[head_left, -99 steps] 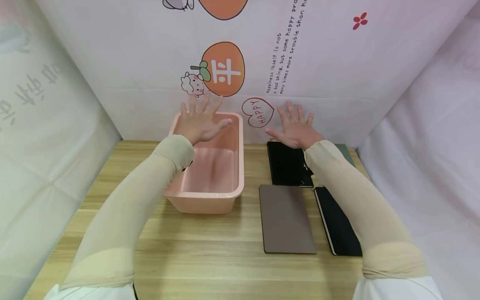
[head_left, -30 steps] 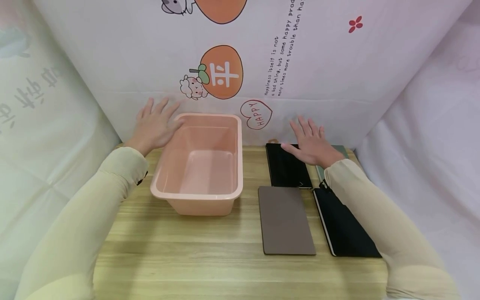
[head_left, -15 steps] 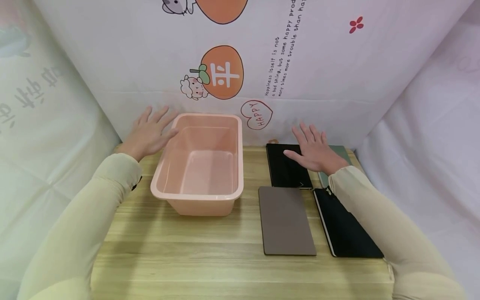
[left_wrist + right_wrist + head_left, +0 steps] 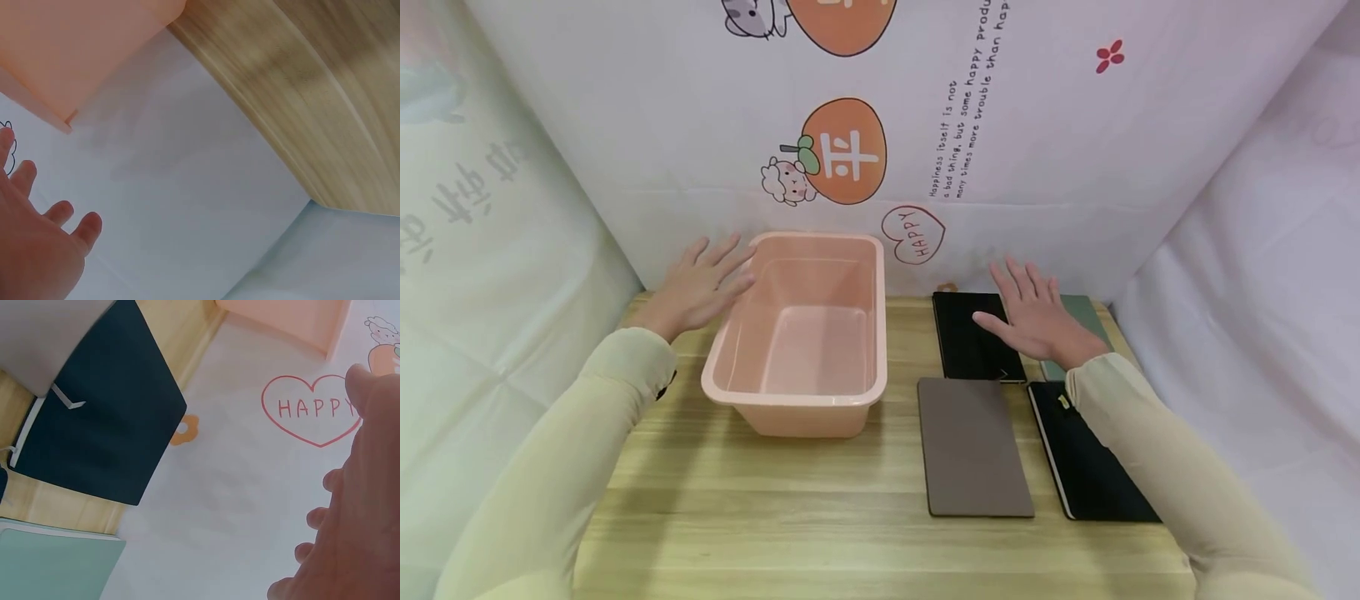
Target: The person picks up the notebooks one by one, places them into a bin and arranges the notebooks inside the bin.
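Observation:
My left hand (image 4: pixel 698 287), fingers spread, hovers by the left rim of a pink plastic basin (image 4: pixel 820 350) and holds nothing. Whether it touches the rim I cannot tell. In the left wrist view, the basin (image 4: pixel 87 44) is at the upper left and apart from the fingers. Above the back notebooks, my right hand (image 4: pixel 1033 317) is spread out and holds nothing. A black notebook (image 4: pixel 966 337) and a green notebook (image 4: pixel 1078 312) lie partly hidden beneath it. Nearer me are a brown notebook (image 4: pixel 973 450) and another black notebook (image 4: pixel 1093 467), the latter partly covered by my right forearm.
The wooden table (image 4: pixel 790 517) meets a white printed cloth (image 4: pixel 1037 125) at its back edge. More white cloth hangs along the left and right sides. In the right wrist view, the black notebook (image 4: pixel 106 419) shows a pale ribbon.
Earlier my left hand was over the basin; it has moved left to its side and lowered. My right hand has shifted right and toward me. The basin and notebooks stay in place.

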Demonstrator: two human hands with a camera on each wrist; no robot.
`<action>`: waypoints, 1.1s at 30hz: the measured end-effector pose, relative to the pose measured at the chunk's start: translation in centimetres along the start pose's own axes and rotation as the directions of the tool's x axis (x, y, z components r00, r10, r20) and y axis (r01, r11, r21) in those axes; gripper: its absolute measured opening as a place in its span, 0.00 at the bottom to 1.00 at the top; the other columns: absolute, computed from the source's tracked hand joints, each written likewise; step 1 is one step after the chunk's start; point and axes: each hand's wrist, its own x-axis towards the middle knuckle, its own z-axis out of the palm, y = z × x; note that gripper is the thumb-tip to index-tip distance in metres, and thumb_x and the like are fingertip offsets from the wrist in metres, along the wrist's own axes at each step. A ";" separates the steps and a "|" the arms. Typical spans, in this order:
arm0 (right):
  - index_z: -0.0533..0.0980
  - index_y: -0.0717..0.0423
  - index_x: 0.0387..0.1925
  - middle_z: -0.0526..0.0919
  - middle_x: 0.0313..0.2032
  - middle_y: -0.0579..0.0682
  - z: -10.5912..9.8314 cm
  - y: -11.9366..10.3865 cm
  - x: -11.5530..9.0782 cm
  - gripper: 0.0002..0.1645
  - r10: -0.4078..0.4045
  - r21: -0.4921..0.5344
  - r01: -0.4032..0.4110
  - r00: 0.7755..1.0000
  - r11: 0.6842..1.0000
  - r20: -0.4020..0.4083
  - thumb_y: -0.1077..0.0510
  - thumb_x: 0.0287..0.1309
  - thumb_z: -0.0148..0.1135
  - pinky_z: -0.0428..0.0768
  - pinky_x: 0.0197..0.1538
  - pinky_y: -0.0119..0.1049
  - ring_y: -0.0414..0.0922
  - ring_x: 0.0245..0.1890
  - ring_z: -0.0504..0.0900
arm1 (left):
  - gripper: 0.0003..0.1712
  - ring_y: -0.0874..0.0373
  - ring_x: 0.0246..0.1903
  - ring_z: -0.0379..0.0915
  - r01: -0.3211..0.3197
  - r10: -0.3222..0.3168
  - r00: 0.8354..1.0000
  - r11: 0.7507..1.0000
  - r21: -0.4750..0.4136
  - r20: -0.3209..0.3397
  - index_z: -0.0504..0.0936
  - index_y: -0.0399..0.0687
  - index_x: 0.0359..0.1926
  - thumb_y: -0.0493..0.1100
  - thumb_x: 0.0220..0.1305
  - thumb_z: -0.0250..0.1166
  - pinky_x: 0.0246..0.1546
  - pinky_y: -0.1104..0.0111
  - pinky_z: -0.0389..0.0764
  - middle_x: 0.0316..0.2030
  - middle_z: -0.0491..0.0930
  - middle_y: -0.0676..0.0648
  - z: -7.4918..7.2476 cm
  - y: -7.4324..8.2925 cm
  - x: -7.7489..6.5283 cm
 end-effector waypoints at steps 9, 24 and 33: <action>0.29 0.45 0.82 0.24 0.82 0.57 1.4 0.3 -1.0 0.57 0.001 0.021 -0.001 0.999 1.000 0.040 0.21 0.70 0.35 0.25 0.74 0.73 0.65 0.80 0.23 | 0.38 0.35 0.81 0.28 -0.073 0.074 0.997 0.995 -0.068 0.012 0.52 0.59 0.82 0.67 0.79 0.36 0.80 0.40 0.33 0.83 0.39 0.48 1.0 -1.1 -1.3; 0.33 0.47 0.83 0.25 0.82 0.58 2.7 1.0 -2.6 0.56 0.008 0.052 -0.010 0.999 0.999 0.050 0.22 0.70 0.37 0.24 0.72 0.75 0.68 0.80 0.23 | 0.36 0.42 0.82 0.32 -0.133 0.132 0.991 0.976 -0.171 -0.014 0.49 0.64 0.82 0.65 0.79 0.39 0.80 0.41 0.38 0.83 0.40 0.51 4.0 -1.3 -0.9; 0.34 0.48 0.83 0.22 0.82 0.55 3.3 1.2 -3.5 0.56 0.015 0.095 -0.021 0.998 0.995 0.063 0.23 0.71 0.39 0.24 0.73 0.75 0.69 0.79 0.24 | 0.35 0.41 0.82 0.34 -0.130 0.123 0.991 0.972 -0.193 -0.050 0.53 0.62 0.81 0.64 0.80 0.41 0.80 0.43 0.38 0.83 0.43 0.51 4.3 -1.9 -1.1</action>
